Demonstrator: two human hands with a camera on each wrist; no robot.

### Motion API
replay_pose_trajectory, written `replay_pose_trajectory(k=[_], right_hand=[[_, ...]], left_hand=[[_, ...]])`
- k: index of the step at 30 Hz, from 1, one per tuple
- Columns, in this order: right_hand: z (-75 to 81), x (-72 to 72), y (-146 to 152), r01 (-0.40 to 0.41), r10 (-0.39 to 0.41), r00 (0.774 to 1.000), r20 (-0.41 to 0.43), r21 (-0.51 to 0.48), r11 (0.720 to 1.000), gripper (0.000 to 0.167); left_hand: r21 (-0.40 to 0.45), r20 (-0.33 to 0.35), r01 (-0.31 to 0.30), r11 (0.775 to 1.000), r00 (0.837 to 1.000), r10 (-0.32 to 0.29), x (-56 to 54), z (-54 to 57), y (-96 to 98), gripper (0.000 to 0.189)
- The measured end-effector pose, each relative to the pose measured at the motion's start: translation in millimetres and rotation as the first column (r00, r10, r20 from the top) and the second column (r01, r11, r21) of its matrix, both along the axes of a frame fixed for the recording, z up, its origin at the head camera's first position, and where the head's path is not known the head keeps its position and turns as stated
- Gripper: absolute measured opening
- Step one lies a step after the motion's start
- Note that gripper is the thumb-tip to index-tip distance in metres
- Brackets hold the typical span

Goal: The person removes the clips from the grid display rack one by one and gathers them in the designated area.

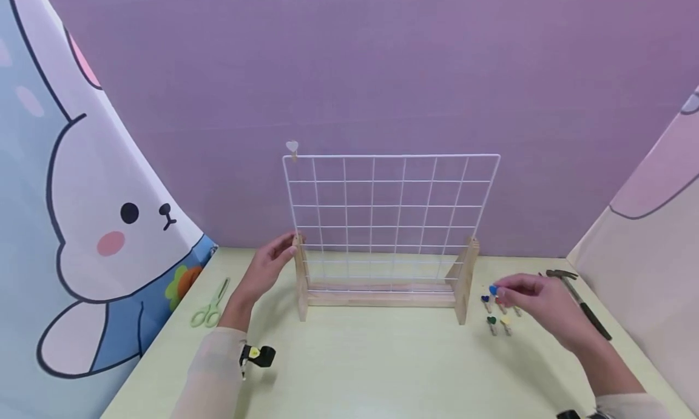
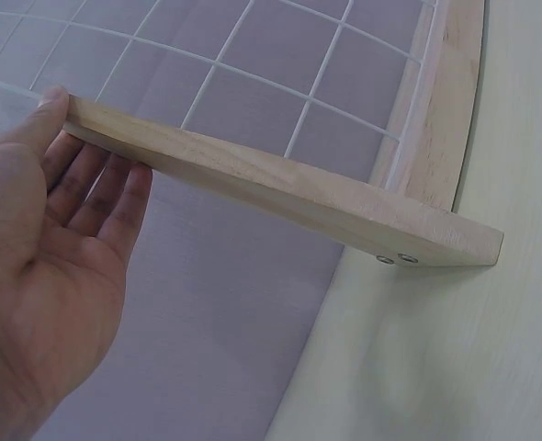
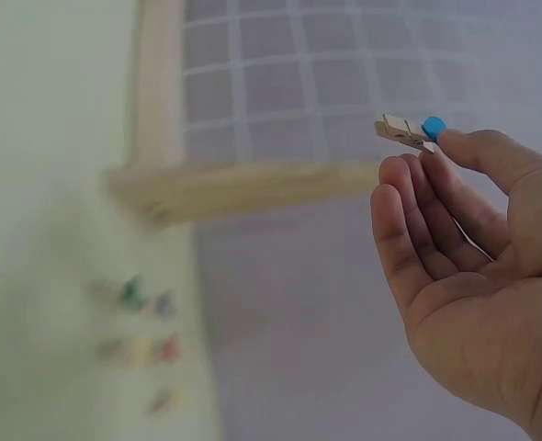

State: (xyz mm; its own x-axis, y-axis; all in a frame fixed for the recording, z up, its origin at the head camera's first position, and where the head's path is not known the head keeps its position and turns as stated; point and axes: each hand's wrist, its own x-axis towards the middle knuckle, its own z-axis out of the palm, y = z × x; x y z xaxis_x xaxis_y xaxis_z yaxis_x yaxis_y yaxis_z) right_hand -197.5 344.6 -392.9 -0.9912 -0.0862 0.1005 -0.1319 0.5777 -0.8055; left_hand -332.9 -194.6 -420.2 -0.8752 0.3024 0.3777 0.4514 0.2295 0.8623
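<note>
A white wire grid (image 1: 391,156) stands upright in a wooden base, with a white heart clothespin (image 1: 292,147) clipped at its top left corner. My left hand (image 1: 264,270) holds the upper end of the left wooden post (image 2: 280,184), thumb on one side and fingers on the other. Between thumb and fingertips, my right hand (image 1: 551,307) pinches a small wooden clothespin (image 3: 403,131) with a blue ornament, held up beside the right post (image 1: 467,282). On the table below that hand lie several more clothespins, including a green one (image 1: 492,321) and a yellow one (image 1: 505,322).
Light green scissors (image 1: 207,313) lie at the table's left. A hammer (image 1: 590,316) with a dark handle lies at the right, beyond my right hand. Purple cloth (image 1: 382,73) hangs behind the grid, and printed cloth with a rabbit (image 1: 136,255) hangs at the left.
</note>
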Motion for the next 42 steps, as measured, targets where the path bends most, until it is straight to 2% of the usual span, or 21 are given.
replay_pose_trajectory(k=[4,8,14,19,24,29,42], right_hand=[[-30.1,6.7,21.3,0.021,-0.021,0.999,0.047,0.015,1.000,0.031],[-53.1,9.8,38.7,0.047,-0.051,0.994,0.101,0.040,0.998,0.033],[-74.4,9.6,59.8,0.075,-0.086,0.981,0.175,0.067,0.995,0.038],[-88.3,4.5,73.6,0.078,-0.090,0.979,0.185,0.072,0.994,0.037],[-98.0,-4.6,83.0,0.099,-0.115,0.972,0.204,0.089,0.991,0.035],[-100.7,-12.2,85.6,0.122,-0.153,0.966,0.207,0.157,0.980,0.036],[-105.5,-14.3,81.7,0.154,-0.191,0.967,0.167,0.209,0.966,0.036]], left_hand=[[-0.025,0.008,-0.008,1.000,1.000,0.008,2.5,2.9,1.4,0.048],[-0.025,0.020,-0.012,1.000,1.000,0.013,4.2,5.2,1.6,0.048],[-0.023,0.023,-0.013,1.000,1.000,0.013,4.8,3.7,1.7,0.048],[-0.021,0.032,-0.015,1.000,0.999,0.016,5.2,2.1,1.4,0.049],[-0.012,0.029,-0.014,1.000,0.999,0.014,4.3,2.7,1.7,0.049],[-0.016,0.031,-0.016,1.000,0.999,0.017,3.8,5.1,2.2,0.049],[-0.020,0.043,-0.022,1.000,0.999,0.022,4.7,4.9,2.5,0.051]])
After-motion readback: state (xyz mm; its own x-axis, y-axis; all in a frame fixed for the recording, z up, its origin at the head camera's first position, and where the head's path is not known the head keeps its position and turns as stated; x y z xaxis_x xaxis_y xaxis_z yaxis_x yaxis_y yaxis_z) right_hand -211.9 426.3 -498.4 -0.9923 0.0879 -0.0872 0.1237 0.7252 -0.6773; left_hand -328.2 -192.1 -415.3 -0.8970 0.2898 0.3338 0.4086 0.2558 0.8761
